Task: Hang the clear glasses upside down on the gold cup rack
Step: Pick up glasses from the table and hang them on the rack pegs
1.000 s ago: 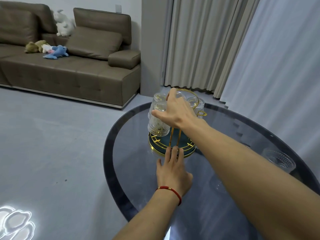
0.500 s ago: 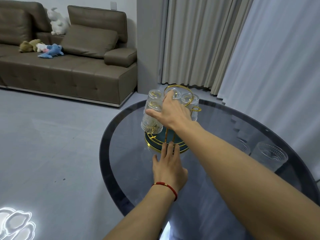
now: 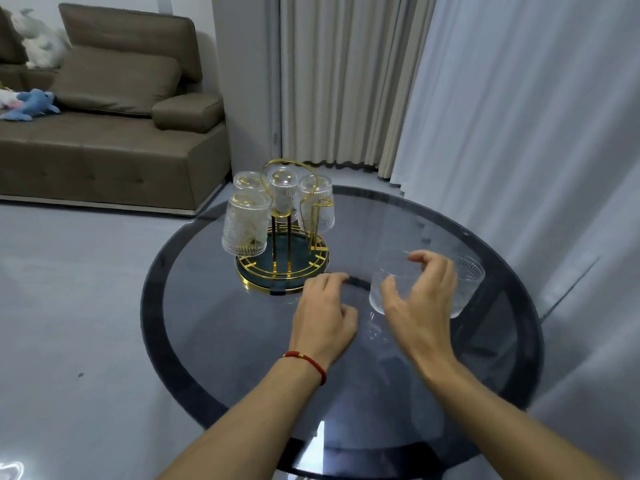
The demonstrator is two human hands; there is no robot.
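The gold cup rack (image 3: 281, 271) stands on the far left part of the round dark glass table (image 3: 156, 306), with several clear ribbed glasses (image 3: 245, 226) hanging upside down on its arms. My left hand (image 3: 323, 317) rests on the table just right of the rack's base, fingers loosely bent, holding nothing. To the right, my right hand (image 3: 420, 299) hovers with spread fingers around an upright clear glass (image 3: 377, 301); the grip has not closed. A second clear glass (image 3: 470, 271) stands behind it, partly hidden by my fingers.
A brown sofa (image 3: 104, 150) with soft toys stands at the left beyond the grey floor. Pale curtains (image 3: 502, 133) hang close behind and to the right of the table. Bare tabletop lies between me and the hands.
My right hand left the front-left hung glass and swung right to the upright glass on the table. My left hand slid right along the rack's base and bent its fingers.
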